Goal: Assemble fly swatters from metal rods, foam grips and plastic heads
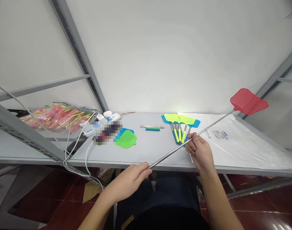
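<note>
A fly swatter [248, 103] with a red perforated head and a long thin metal rod slants across in front of me, its head up at the right. My left hand [132, 177] is closed around the rod's lower end, hiding whatever part lies inside the fist. Farther up, my right hand [199, 150] pinches the rod between thumb and fingers. Just behind the right hand lie several fly swatters [180, 123] with yellow and blue heads and short handles. Metal rods [152, 126] and a green-and-blue pair of handle grips [152, 129] rest mid-table.
Loose green and blue swatter heads [126, 139] lie left of centre, beside a blurred-out patch. Power strips [113, 118] with white cables [69, 143] sit near the shelf post [82, 54]. Bagged colourful goods [62, 116] lie farther left. A white plastic sheet [241, 143] covers the table's right side.
</note>
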Tool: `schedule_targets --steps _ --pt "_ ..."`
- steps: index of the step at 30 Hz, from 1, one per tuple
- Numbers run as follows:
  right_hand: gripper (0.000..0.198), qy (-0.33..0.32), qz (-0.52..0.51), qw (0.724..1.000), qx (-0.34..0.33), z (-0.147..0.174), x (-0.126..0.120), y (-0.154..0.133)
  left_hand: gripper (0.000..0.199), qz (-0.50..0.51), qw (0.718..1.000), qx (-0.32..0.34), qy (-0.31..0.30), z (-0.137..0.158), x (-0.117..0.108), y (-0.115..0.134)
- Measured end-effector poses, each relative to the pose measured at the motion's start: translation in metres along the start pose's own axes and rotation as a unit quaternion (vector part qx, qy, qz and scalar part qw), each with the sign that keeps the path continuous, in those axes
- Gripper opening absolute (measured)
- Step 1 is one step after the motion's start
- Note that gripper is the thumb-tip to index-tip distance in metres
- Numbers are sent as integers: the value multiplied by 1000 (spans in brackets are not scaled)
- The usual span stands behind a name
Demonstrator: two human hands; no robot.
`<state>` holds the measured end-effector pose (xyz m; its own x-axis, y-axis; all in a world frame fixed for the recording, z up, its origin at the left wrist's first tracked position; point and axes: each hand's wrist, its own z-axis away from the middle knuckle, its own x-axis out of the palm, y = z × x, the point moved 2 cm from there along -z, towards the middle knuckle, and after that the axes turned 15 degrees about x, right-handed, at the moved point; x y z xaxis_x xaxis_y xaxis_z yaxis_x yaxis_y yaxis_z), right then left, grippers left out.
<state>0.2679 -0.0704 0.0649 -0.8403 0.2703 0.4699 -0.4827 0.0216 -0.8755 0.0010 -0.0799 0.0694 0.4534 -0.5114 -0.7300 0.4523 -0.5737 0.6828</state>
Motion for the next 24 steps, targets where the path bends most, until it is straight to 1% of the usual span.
schedule_targets --steps 4,6,9,12,14,20,24 --pt "35 -33 14 998 43 12 11 28 37 0 1000 9 1 -3 0 -1" --pt "37 -35 33 998 46 14 9 32 37 12 1000 12 -2 -3 2 -3" --pt "36 -7 48 999 19 12 -2 19 37 34 999 6 -14 1 2 -6" --pt "34 14 23 999 -22 8 -13 -1 36 35 999 -8 -20 9 -5 -8" --pt "34 19 11 999 -34 7 -17 -11 37 34 999 -13 -23 14 -12 -7" --pt "32 46 -10 998 -38 8 -22 -14 37 55 997 -26 -49 25 -26 -13" --pt "32 44 -21 998 -39 11 -22 -15 35 68 994 -47 -71 33 -33 -21"
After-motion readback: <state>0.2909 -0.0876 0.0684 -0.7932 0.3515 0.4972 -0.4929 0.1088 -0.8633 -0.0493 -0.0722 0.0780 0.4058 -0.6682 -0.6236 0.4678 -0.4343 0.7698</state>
